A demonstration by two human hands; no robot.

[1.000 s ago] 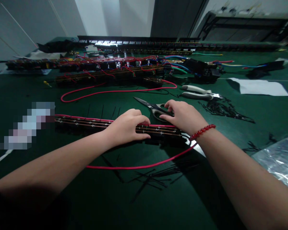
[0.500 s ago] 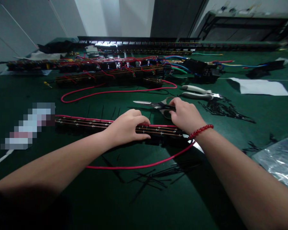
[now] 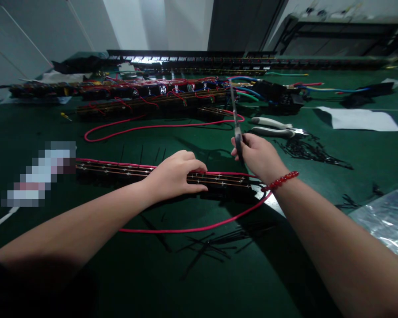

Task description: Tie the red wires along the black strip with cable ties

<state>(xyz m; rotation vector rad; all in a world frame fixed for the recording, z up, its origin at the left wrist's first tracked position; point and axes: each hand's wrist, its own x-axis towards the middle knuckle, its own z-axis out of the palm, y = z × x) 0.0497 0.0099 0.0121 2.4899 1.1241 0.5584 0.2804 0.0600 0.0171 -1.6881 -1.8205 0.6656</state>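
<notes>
My left hand [image 3: 177, 174] is wrapped over a long black wired strip [image 3: 126, 169], thumb on the near side and fingers on the far side. Thin copper-coloured rods run along the strip's top, and a red cable [image 3: 189, 230] follows its far edge and loops round in front. In my right hand [image 3: 258, 152] is a pair of scissors [image 3: 236, 117], raised off the table with the blades pointing up and away. The fingers are closed round the handles, which they partly hide. Several dark ties stick up behind the strip.
Pliers [image 3: 273, 127] lie beyond my right hand, beside a heap of black tie scraps [image 3: 311, 150]. More black ties [image 3: 208, 247] are strewn in front. Other wired strips [image 3: 152, 104] stretch across the back. White paper [image 3: 363, 120] and a clear plastic bag [image 3: 386, 216] are at the right.
My right hand has lifted the scissors off the table and turned them from pointing left to pointing upward. My left hand has stayed on the strip.
</notes>
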